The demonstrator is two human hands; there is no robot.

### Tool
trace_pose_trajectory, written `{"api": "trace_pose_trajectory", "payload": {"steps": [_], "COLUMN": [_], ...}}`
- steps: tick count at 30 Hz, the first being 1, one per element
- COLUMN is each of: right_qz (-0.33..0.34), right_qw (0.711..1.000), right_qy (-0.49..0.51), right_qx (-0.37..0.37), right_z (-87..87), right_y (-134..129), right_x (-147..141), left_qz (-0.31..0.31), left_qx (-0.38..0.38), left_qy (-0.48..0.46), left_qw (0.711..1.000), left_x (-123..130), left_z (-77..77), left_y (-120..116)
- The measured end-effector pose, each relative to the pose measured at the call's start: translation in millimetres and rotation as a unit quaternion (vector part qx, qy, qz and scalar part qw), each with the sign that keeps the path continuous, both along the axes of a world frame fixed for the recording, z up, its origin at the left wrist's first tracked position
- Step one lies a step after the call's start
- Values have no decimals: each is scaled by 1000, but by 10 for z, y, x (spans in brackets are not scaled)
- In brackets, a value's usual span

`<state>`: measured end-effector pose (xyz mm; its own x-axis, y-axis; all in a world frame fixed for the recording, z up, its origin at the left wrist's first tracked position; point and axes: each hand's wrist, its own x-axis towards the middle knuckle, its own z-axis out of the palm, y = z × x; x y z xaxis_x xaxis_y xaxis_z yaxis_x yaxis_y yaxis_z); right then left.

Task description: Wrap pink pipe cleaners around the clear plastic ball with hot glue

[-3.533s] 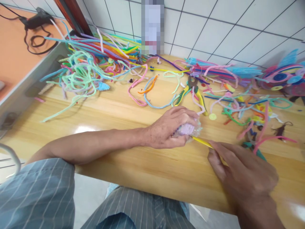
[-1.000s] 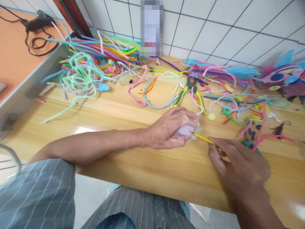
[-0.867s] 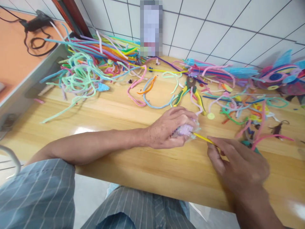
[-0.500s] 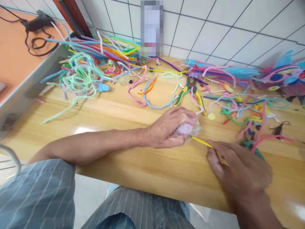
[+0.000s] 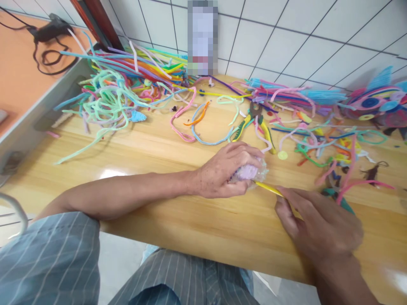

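My left hand [image 5: 224, 173] is closed round a clear plastic piece with light purple fuzzy material [image 5: 247, 172] in it, just above the wooden table. Part of that piece is hidden behind my fingers. Between thumb and fingers, my right hand [image 5: 321, 220] pinches a yellow pipe cleaner [image 5: 269, 188]. Its far end meets the near edge of the clear plastic, beside my left thumb; whether it goes inside I cannot tell. Pliers with yellow-and-green handles [image 5: 266, 133] lie open just beyond my left hand.
Tangled mint-green pipe cleaners [image 5: 106, 101] and a colourful bundle [image 5: 146, 65] lie at the back left. Another bundle [image 5: 318, 96] lies by the tiled wall, near a fish-like figure [image 5: 375, 103] at the far right. Loose pipe-cleaner scraps [image 5: 318, 146] spread beyond my right hand.
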<state>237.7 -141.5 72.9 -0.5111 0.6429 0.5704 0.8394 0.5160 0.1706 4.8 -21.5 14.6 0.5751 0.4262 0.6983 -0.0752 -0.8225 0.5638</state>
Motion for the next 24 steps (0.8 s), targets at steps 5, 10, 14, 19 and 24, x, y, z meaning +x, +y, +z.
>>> {"api": "trace_pose_trajectory", "payload": {"steps": [5,10,14,19,24], "right_qz": [0,-4,-7,-10,-7], "right_qw": [1000,1000,1000,1000,1000], "right_qy": [-2,-8,-6,2,-1], "right_qx": [-1,-3,-5,-12,-11], "right_z": [-3,-16,-23,-16,-1], "right_y": [-18,-44,-55,-63,-39], "right_x": [-1,8,20,16,-4], "left_qz": [-2,-2,-3,-2,3], "left_qx": [-5,-8,-5,-9,-1], "left_qy": [9,8,0,8,0], "left_qw": [1000,1000,1000,1000,1000], "left_x": [-7,-1,-3,-8,-4], "left_z": [4,5,13,6,7], "left_y": [-8,-14,-17,-19,-23]}}
